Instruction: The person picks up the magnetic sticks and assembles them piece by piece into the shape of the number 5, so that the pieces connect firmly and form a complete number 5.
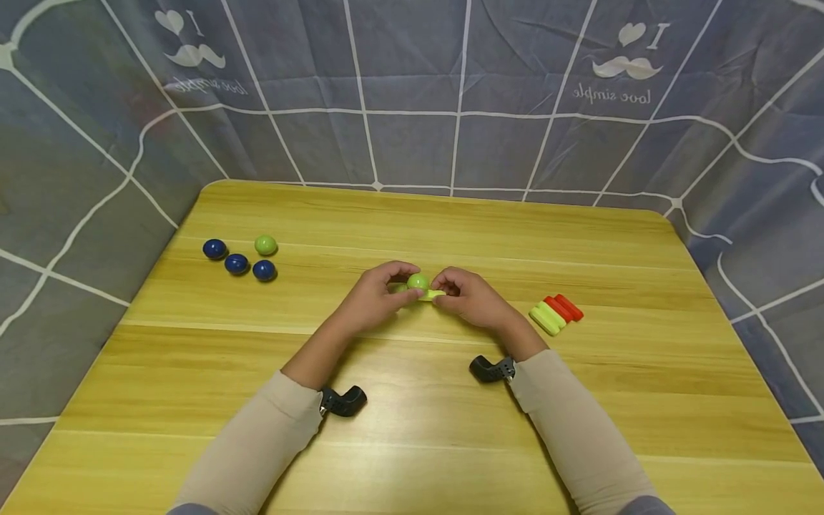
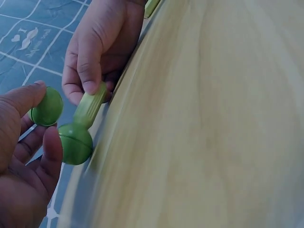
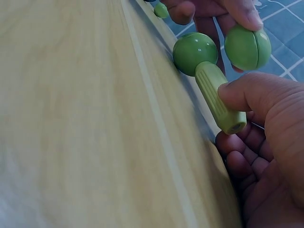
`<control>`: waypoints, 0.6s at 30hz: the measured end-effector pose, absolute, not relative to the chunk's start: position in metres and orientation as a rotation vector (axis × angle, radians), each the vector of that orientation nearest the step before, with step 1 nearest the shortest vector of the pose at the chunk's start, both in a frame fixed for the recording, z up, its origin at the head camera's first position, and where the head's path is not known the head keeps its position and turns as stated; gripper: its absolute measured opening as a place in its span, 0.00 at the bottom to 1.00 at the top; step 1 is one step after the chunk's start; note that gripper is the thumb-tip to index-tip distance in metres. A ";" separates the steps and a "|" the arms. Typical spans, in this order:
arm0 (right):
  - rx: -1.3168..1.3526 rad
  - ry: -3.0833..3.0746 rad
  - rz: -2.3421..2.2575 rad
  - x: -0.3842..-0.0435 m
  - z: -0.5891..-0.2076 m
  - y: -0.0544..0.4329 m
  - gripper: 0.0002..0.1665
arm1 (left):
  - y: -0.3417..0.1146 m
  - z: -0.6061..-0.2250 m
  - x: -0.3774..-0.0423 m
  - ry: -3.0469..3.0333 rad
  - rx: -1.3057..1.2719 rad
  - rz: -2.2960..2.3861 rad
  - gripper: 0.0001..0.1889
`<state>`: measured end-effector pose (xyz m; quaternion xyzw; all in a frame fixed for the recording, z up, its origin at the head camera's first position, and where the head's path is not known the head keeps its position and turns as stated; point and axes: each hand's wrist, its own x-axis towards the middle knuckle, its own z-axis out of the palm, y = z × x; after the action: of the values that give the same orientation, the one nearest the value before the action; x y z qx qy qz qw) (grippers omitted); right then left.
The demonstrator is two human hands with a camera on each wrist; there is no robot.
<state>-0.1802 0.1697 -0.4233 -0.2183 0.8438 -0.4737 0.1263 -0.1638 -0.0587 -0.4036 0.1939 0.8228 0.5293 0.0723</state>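
My left hand (image 1: pixel 372 297) holds a glossy green ball (image 2: pixel 46 108) with a seam round it, between thumb and fingers. My right hand (image 1: pixel 473 297) pinches the grooved yellow-green handle (image 3: pixel 216 95) of a toy maraca, thumb along its side. A second green ball (image 3: pixel 194 53) sits on that handle's end as the maraca's head. In the left wrist view this head (image 2: pixel 76 145) is right beside the left fingertips. Both hands are close together over the middle of the table, and the left fingers partly hide the balls in the head view.
On the wooden table (image 1: pixel 412 429), three dark blue balls (image 1: pixel 236 264) and a green ball (image 1: pixel 265 245) lie at the far left. Yellow-green handles (image 1: pixel 547 318) and red handles (image 1: pixel 563 307) lie side by side at the right. A grey checked curtain (image 1: pixel 412 93) surrounds the table's back and sides.
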 end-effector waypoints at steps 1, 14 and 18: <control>-0.637 2.458 -1.378 -0.180 -0.423 0.170 0.06 | -0.058 -0.404 -0.164 2.469 0.583 1.592 0.21; -0.628 2.443 -1.406 -0.180 -0.422 0.170 0.07 | -0.053 -0.412 -0.166 2.443 0.493 1.581 0.20; -0.607 2.437 -1.413 -0.180 -0.422 0.170 0.09 | -0.053 -0.415 -0.167 2.420 0.471 1.598 0.19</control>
<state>-0.1796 0.1696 -0.4223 -0.2089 0.8386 -0.4862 0.1294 -0.1673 -0.0528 -0.4145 0.1594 0.8194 0.5411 0.1016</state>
